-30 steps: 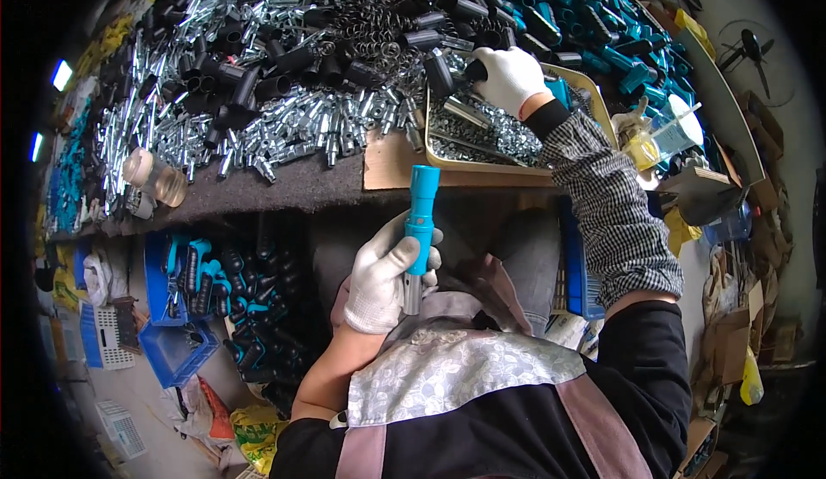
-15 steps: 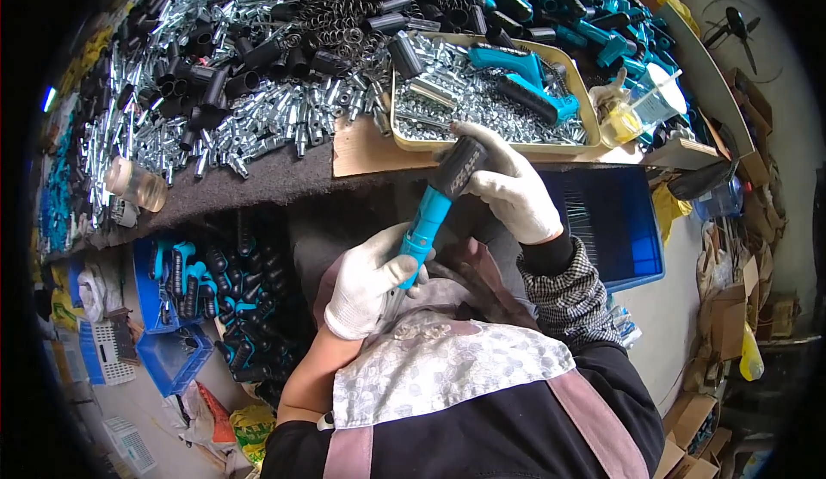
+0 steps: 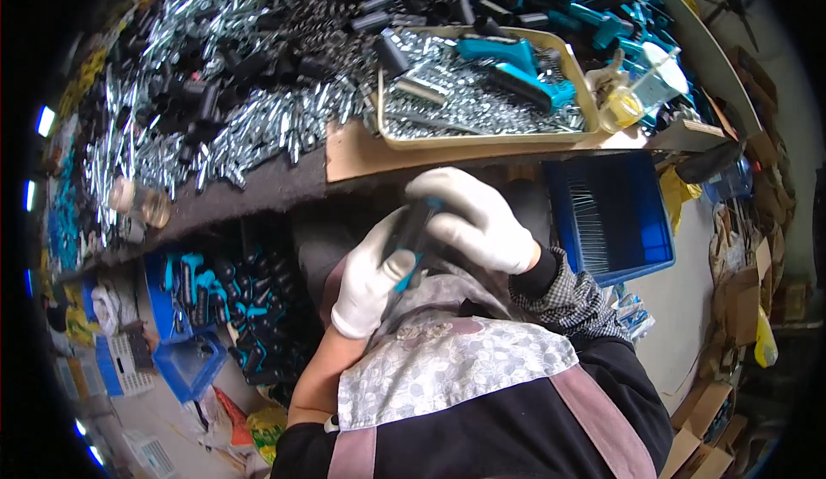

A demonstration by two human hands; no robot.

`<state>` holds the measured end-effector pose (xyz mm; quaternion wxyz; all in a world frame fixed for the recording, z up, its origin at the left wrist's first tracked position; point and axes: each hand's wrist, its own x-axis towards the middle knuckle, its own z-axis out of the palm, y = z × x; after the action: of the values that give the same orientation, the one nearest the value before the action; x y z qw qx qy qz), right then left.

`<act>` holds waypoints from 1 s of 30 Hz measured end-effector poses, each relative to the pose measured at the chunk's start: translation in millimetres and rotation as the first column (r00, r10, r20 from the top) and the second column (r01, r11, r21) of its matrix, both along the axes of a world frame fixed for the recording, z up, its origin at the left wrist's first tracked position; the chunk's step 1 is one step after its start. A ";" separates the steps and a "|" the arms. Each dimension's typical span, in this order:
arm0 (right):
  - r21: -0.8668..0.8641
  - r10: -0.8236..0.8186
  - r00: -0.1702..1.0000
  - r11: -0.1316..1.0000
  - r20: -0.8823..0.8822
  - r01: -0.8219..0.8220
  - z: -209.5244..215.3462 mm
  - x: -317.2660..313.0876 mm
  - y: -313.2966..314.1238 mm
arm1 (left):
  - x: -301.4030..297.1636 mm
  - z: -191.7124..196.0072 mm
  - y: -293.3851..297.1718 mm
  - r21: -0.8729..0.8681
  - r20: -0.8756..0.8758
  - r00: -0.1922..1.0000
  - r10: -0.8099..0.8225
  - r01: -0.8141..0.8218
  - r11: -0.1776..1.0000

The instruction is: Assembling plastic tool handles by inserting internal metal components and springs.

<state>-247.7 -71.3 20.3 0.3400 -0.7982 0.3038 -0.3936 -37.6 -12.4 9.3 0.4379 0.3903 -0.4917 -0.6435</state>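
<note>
White cotton gloves cover both my hands: my left hand [image 3: 372, 274] is wrapped around the teal-and-black tool handle [image 3: 409, 236] and my right hand [image 3: 478, 221] is clamped over its upper end, held close over my lap below the bench edge [image 3: 258, 188] — I judge for leverage. Up on the bench, a shallow tan tray [image 3: 482, 139] holds small silvery metal parts and two teal handles [image 3: 516, 70]; a blue bin [image 3: 615, 216] at my right holds thin metal pins — another blue crate [image 3: 185, 281] at my left is packed with finished handles.
</note>
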 end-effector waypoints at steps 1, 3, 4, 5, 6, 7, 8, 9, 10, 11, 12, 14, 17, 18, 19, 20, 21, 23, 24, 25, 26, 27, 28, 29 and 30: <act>-0.166 0.017 0.999 0.986 -0.031 -0.022 1.1 1.6 -1.2 | 0.7 -14.8 -6.9 -0.335 0.220 0.968 0.118 -0.038 0.942; -0.111 0.117 0.991 0.986 -0.059 -0.123 17.2 -4.2 -4.2 | 0.1 -23.0 -2.5 -0.326 0.276 0.960 0.057 0.037 0.945; -0.093 0.185 0.976 0.976 -0.112 -0.196 28.5 -12.5 -14.7 | -1.6 -22.8 1.4 -0.348 0.335 0.938 0.084 0.041 0.937; -0.069 0.248 0.954 0.963 -0.166 -0.262 39.8 -22.8 -26.2 | -2.8 -14.9 1.4 -0.327 0.384 0.922 0.055 0.080 0.941; -0.180 0.045 0.980 0.980 -0.194 -0.081 46.9 -32.5 -36.4 | -4.4 -5.4 0.7 -0.303 0.431 0.902 0.026 0.117 0.946; -0.381 -0.188 0.972 0.916 -0.138 0.123 50.7 -48.0 -54.1 | -5.9 -0.2 -1.9 -0.363 0.441 0.896 0.055 0.122 0.924; -0.464 -0.390 0.919 0.825 -0.052 0.324 51.8 -65.5 -78.2 | -7.0 0.1 -2.9 -0.371 0.439 0.897 0.048 0.132 0.919; -0.531 -0.614 0.790 0.669 0.001 0.521 51.7 -83.8 -100.5 | -7.4 1.0 -3.7 -0.379 0.437 0.898 0.057 0.127 0.917; -0.620 -0.783 0.609 0.542 -0.127 0.568 55.7 -101.2 -116.8 | -6.5 1.0 -5.4 -0.389 0.438 0.896 0.075 0.114 0.914; -0.640 -0.879 0.383 0.472 -0.285 0.606 55.0 -112.7 -126.5 | -5.7 -1.3 -6.4 -0.443 0.459 0.881 0.115 0.115 0.889; -0.577 -0.853 0.359 0.521 -0.379 0.629 52.5 -119.0 -129.0 | -3.9 -3.4 -5.8 -0.450 0.461 0.879 0.121 0.114 0.886; -0.493 -0.790 0.351 0.596 -0.503 0.634 40.5 -125.8 -130.3 | -2.1 -9.4 -4.2 -0.484 0.464 0.873 0.152 0.106 0.869; -0.511 -0.879 0.382 0.476 -0.283 0.716 27.9 -129.3 -129.9 | -1.6 -11.7 -2.1 -0.439 0.480 0.865 0.148 0.090 0.894; -0.518 -0.901 0.389 0.429 -0.190 0.740 30.0 -128.9 -125.7 | -1.4 -9.9 -1.3 -0.436 0.480 0.864 0.150 0.087 0.896; -0.520 -0.915 0.391 0.381 -0.095 0.765 32.5 -128.0 -122.3 | -0.8 -7.8 -1.2 -0.430 0.483 0.863 0.148 0.086 0.899; -0.516 -0.932 0.351 0.346 -0.091 0.784 32.0 -127.0 -123.1 | -0.6 -5.8 -1.3 -0.424 0.486 0.861 0.147 0.086 0.901; -0.538 -0.930 0.362 0.341 -0.070 0.771 27.2 -131.9 -130.5 | -2.7 -1.5 -2.1 -0.427 0.471 0.869 0.152 0.074 0.901; -0.531 -0.916 0.395 0.301 0.070 0.792 20.7 -140.6 -134.1 | -4.2 -3.4 -0.7 -0.438 0.468 0.869 0.164 0.066 0.897; -0.557 -0.883 0.435 0.274 0.177 0.784 20.5 -144.4 -133.1 | -6.9 -1.4 -2.0 -0.451 0.461 0.868 0.186 0.049 0.891; -0.542 -0.896 0.419 0.281 0.148 0.792 21.3 -145.9 -137.3 | -4.4 6.2 -2.1 -0.330 0.475 0.873 0.109 0.062 0.942; -0.520 -0.908 0.403 0.291 0.114 0.803 24.4 -140.5 -137.2 | -4.3 6.5 -4.7 -0.354 0.457 0.880 0.129 0.047 0.934; -0.463 -0.863 0.489 0.383 0.131 0.799 27.4 -133.5 -137.3 | -4.6 5.4 -6.0 -0.378 0.439 0.886 0.148 0.033 0.925; -0.319 -0.778 0.587 0.511 0.225 0.798 23.1 -123.6 -123.6 | -2.8 1.5 0.9 -0.366 0.445 0.882 0.155 0.021 0.930; -0.159 -0.668 0.692 0.678 0.272 0.717 33.9 -102.8 -107.4 | -0.6 -1.8 -3.6 -0.368 0.450 0.876 0.172 0.007 0.930; -0.095 -0.582 0.784 0.787 0.213 0.610 45.7 -79.4 -82.8 | 4.6 -5.8 1.0 -0.356 0.461 0.868 0.183 -0.008 0.934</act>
<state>-327.1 -154.0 66.0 0.1582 -0.6481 0.4782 -0.5712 -33.0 -11.4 3.5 0.3929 0.4817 -0.6699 -0.4061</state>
